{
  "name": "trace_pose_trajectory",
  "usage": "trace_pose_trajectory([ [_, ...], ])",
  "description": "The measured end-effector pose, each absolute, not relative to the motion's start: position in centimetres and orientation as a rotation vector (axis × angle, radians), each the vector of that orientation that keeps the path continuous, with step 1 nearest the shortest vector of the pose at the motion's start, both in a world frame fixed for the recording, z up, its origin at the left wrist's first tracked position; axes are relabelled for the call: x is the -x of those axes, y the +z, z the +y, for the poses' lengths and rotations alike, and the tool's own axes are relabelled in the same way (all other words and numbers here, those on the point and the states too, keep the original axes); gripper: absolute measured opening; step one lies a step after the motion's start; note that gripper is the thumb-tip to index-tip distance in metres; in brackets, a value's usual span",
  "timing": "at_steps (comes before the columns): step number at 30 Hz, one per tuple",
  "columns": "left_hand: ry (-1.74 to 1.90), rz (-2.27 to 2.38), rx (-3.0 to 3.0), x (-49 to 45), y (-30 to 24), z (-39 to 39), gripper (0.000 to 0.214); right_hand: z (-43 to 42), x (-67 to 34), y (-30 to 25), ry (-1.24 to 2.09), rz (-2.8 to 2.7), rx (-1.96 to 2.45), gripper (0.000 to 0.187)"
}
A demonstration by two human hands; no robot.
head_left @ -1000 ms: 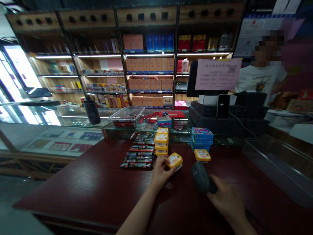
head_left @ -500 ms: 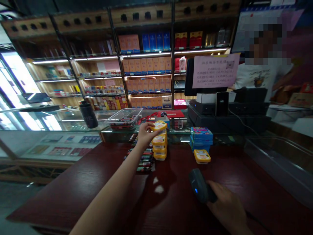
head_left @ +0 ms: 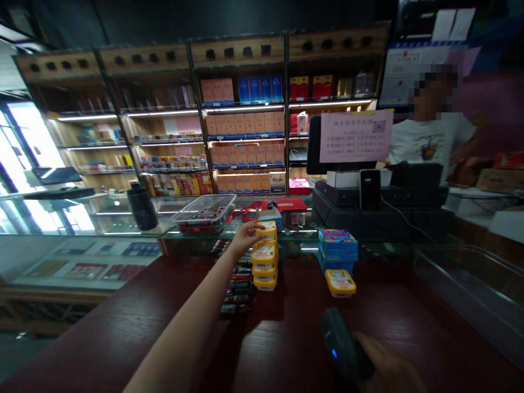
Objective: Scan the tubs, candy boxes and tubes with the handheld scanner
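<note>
My left hand point(head_left: 246, 238) reaches across the counter and grips a small yellow-lidded tub point(head_left: 267, 231) at the top of the rear stack. In front of it rises another stack of yellow tubs point(head_left: 264, 254). Dark, narrow packs point(head_left: 237, 299) lie in a row beside the stacks, partly behind my forearm. At lower right, my right hand point(head_left: 385, 363) is closed around the handle of a black barcode scanner point(head_left: 343, 344) with a blue light. Farther back, a single yellow tub point(head_left: 341, 283) sits before a stack of blue boxes point(head_left: 338, 248).
A clear plastic bin point(head_left: 470, 295) stands at the right. Behind are a clear tray of packs point(head_left: 204, 213), a black bottle point(head_left: 141, 206) and a monitor with a pink notice point(head_left: 355, 136). A person in a white shirt point(head_left: 429, 142) stands beyond the monitor.
The view has tilted up, so most things sit lower in the picture. My left hand has lowered its tub onto the rear stack. The scanner remains in my right hand.
</note>
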State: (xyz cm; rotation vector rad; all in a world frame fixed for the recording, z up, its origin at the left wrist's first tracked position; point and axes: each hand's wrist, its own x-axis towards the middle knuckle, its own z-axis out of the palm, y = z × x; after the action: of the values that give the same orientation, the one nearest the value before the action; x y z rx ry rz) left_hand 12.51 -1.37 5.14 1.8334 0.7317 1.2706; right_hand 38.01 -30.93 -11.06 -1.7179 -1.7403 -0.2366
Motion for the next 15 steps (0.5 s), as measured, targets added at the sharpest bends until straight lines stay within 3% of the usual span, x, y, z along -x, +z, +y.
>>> trace_pose_trajectory([
  [15,1.51,1.007,-2.362,-12.5,3.8,-4.4,0.034,-32.0,-37.5,-9.2,-0.229,-1.76,1.845,0.026],
])
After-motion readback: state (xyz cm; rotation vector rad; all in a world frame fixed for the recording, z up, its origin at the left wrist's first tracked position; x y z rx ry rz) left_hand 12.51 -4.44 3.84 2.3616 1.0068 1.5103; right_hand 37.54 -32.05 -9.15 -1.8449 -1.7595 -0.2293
